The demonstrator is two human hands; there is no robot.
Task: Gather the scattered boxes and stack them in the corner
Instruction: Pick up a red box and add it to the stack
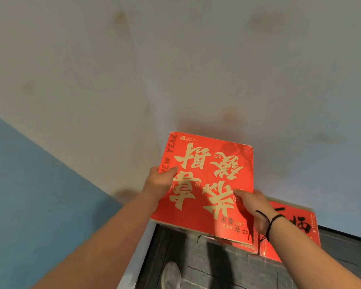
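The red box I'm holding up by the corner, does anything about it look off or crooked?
The red box, gripped by the left hand and right hand, is upside down to you: its gold lettering reads inverted. It is also turned askew against the second red box below it. No damage shows.

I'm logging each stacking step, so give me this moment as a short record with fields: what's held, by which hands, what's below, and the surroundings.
held item: red box with gold characters, held with its printed face toward the camera
left hand: grips the box's left edge
right hand: grips the lower right edge; black cord on the wrist
below: second red box, partly hidden behind the held one
surroundings: wall corner, dark floor
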